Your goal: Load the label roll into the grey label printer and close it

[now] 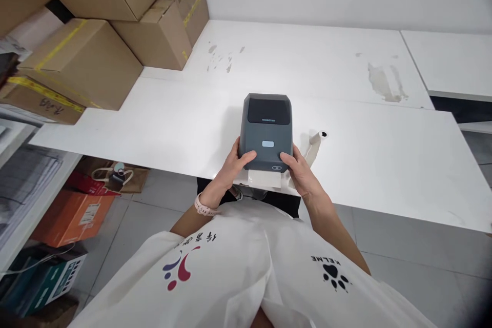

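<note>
item: dark grey label printer (266,130), near edge of white table (384,164); its badge is too small to read. our left hand (234,164) and right hand (300,171) clasp its front corners. pale label strip (264,178) at its slot. shirt (269,277) reads "kelme". cardboard boxes (115,25) stacked left.

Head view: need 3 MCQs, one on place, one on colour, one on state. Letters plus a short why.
1. Where does the label printer stand?
A. on the floor
B. at the near edge of the white table
C. on the cardboard boxes

2. What colour is the printer?
A. dark grey
B. red
C. white

3. How do the hands meet it?
A. both apart from it
B. only one touches
C. left hand and right hand hold its front corners

B: it sits on the tabletop by the edge.
A: its casing is dark grey.
C: fingers wrap both corners.
</note>
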### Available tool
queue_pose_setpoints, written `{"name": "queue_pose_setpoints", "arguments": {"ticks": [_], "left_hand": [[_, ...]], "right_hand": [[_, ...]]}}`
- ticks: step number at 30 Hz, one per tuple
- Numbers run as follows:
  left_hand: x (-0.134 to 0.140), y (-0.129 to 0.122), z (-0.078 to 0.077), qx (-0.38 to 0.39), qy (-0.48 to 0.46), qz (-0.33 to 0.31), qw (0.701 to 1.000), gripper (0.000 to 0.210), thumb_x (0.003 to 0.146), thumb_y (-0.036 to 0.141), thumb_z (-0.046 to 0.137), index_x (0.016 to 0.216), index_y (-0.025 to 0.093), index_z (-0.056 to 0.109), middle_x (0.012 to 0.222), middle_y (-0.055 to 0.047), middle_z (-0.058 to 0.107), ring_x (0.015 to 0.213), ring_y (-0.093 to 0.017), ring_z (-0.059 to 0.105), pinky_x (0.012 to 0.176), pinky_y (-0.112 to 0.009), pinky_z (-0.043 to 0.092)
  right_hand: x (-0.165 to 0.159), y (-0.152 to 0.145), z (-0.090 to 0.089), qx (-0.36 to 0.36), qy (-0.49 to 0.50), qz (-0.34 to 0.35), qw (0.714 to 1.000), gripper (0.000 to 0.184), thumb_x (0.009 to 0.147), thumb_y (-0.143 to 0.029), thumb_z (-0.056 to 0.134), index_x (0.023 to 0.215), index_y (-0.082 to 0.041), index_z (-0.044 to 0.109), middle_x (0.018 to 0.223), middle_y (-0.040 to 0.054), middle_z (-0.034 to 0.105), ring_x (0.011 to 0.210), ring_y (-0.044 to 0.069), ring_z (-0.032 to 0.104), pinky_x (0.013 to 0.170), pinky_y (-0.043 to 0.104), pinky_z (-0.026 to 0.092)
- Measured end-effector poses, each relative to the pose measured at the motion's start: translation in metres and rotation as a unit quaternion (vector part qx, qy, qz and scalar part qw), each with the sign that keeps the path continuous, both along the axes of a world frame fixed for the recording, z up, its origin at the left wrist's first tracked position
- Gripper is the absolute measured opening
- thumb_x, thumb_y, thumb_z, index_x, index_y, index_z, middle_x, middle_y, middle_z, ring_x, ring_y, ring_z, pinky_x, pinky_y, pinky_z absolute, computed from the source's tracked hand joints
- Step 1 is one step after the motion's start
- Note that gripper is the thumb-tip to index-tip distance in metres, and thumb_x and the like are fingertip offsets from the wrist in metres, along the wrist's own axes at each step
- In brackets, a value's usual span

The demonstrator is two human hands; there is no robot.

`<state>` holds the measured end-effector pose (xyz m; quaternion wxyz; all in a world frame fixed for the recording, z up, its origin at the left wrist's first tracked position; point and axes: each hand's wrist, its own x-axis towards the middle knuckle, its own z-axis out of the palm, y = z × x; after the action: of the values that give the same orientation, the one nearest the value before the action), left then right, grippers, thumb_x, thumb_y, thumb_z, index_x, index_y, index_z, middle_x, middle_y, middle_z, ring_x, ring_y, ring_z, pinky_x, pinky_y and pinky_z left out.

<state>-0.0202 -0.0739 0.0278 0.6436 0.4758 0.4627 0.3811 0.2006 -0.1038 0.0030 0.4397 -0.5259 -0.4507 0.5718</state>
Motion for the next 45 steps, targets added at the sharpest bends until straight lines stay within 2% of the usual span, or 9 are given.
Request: {"name": "queue_pose_setpoints", "arguments": {"ticks": [9,17,20,24,30,33,36,40,45], "left_hand": [[0.017,-0.007,-0.002,0.032,0.021,0.044,0.998,0.074,0.088,0.055,0.073,0.152,0.026,0.049,0.154,-0.012,0.062,0.138,-0.035,0.061,0.113,-0.05,0.053],[-0.007,-0.021,-0.009,0.036,0.07,0.021,0.997,0.083,0.084,0.057,0.077,0.153,0.025,0.045,0.163,-0.014,0.049,0.147,-0.033,0.051,0.114,-0.045,0.05],[-0.016,-0.044,-0.014,-0.004,0.159,0.071,0.985,0.061,0.081,0.061,0.077,0.125,0.021,0.063,0.13,-0.013,0.069,0.115,-0.027,0.067,0.091,-0.038,0.056],[-0.01,-0.059,-0.012,-0.099,0.082,-0.059,0.99,0.045,0.082,0.062,0.073,0.073,0.019,0.064,0.073,0.0,0.064,0.062,-0.011,0.051,0.059,-0.027,0.041],[-0.003,-0.05,-0.004,-0.086,0.025,-0.07,0.993,0.043,0.079,0.053,0.079,0.06,0.019,0.06,0.062,0.002,0.061,0.056,-0.009,0.047,0.058,-0.027,0.036],[-0.014,-0.048,-0.007,-0.042,0.057,-0.12,0.99,0.048,0.087,0.06,0.069,0.062,0.019,0.069,0.063,-0.002,0.066,0.059,-0.013,0.053,0.061,-0.029,0.04],[-0.029,-0.043,-0.011,-0.009,0.089,-0.053,0.995,0.056,0.093,0.065,0.058,0.06,0.02,0.069,0.06,-0.002,0.064,0.059,-0.015,0.055,0.061,-0.031,0.042],[-0.041,-0.036,-0.015,0.06,0.124,0.109,0.984,0.04,0.095,0.057,0.059,0.08,0.022,0.073,0.09,-0.005,0.076,0.085,-0.02,0.067,0.074,-0.032,0.052],[-0.026,-0.032,-0.013,0.09,0.125,0.086,0.984,0.06,0.099,0.06,0.056,0.152,0.03,0.054,0.167,-0.006,0.048,0.154,-0.028,0.046,0.122,-0.041,0.043]], "right_hand": [[0.0,0.006,-0.011,0.01,-0.015,-0.028,0.999,0.104,0.086,-0.07,0.069,0.17,-0.032,0.021,0.169,0.0094,0.044,0.15,0.036,0.051,0.119,0.061,0.05],[-0.003,0.007,-0.015,-0.018,0.044,-0.076,0.996,0.108,0.075,-0.063,0.08,0.166,-0.029,0.031,0.167,0.0105,0.048,0.15,0.036,0.052,0.125,0.061,0.042],[-0.002,0.009,-0.017,-0.021,0.037,-0.083,0.996,0.1,0.078,-0.063,0.077,0.164,-0.031,0.034,0.165,0.0086,0.051,0.149,0.035,0.052,0.125,0.061,0.041],[-0.001,0.008,-0.023,0.001,0.017,-0.082,0.997,0.095,0.082,-0.063,0.072,0.164,-0.031,0.036,0.163,0.0077,0.054,0.15,0.036,0.052,0.125,0.062,0.041],[-0.001,0.009,-0.028,0.039,-0.065,-0.051,0.996,0.094,0.092,-0.068,0.056,0.17,-0.032,0.018,0.165,0.01,0.051,0.148,0.034,0.054,0.118,0.059,0.05],[-0.006,0.016,-0.016,0.062,-0.138,-0.107,0.983,0.1,0.089,-0.065,0.062,0.171,-0.032,0.014,0.175,0.011,0.031,0.162,0.034,0.033,0.121,0.06,0.045],[-0.016,0.026,0.003,0.062,-0.138,-0.133,0.979,0.11,0.081,-0.058,0.075,0.17,-0.029,0.018,0.177,0.0129,0.026,0.161,0.034,0.033,0.125,0.057,0.042],[-0.025,0.035,0.017,0.063,-0.104,-0.128,0.984,0.111,0.078,-0.047,0.078,0.17,-0.028,0.019,0.173,0.0124,0.035,0.155,0.032,0.043,0.123,0.053,0.045],[-0.02,0.032,0.013,0.078,-0.123,-0.103,0.984,0.111,0.082,-0.052,0.076,0.171,-0.029,0.014,0.172,0.0123,0.036,0.154,0.032,0.044,0.122,0.052,0.047]]}}
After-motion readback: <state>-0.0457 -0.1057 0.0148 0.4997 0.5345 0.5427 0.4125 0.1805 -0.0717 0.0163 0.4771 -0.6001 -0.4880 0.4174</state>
